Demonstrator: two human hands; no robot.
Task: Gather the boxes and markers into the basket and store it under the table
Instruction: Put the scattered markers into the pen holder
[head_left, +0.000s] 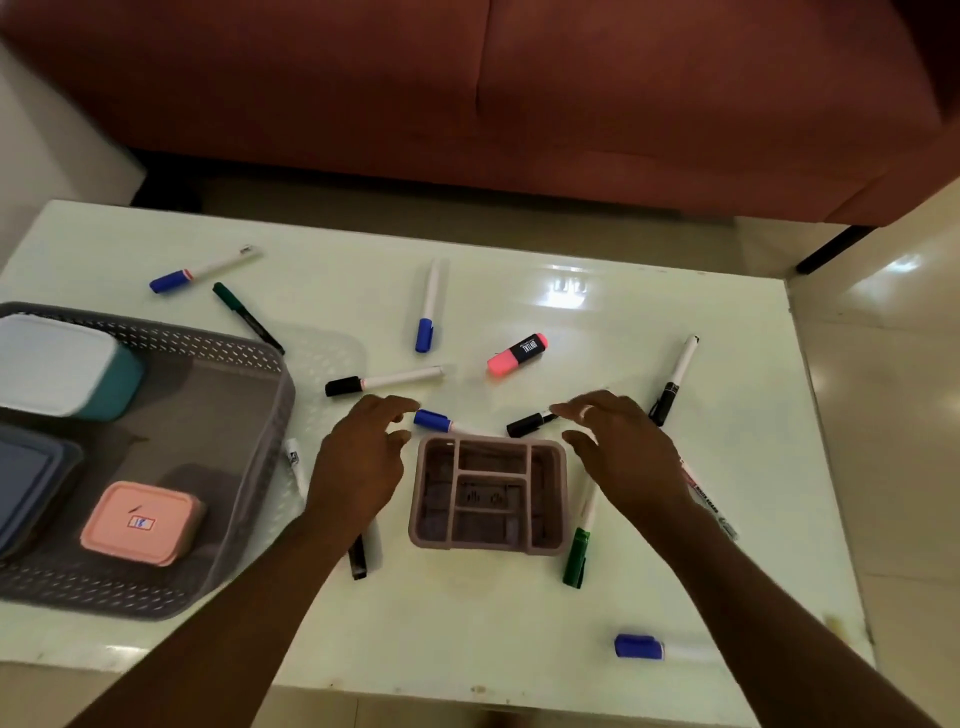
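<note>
A grey perforated basket (244, 415) sits at the table's left, holding a white-lidded teal box (62, 364), a blue-grey box (31, 478) and a pink box (140, 522). A mauve divided organiser tray (488, 496) stands empty in the middle. My left hand (358, 457) hovers just left of it, my right hand (623, 452) just right; both have relaxed fingers and hold nothing. Several markers lie scattered around: a blue-capped one (434, 420) and a black-capped one (527, 423) beyond the tray, a green one (577, 551), and a pink highlighter (517, 353).
More markers lie at the back left (202, 270), centre (428, 306), right (675, 379) and the front edge (644, 647) of the white glossy table (467, 634). A brown sofa (519, 104) stands beyond the far edge. Tiled floor shows at the right.
</note>
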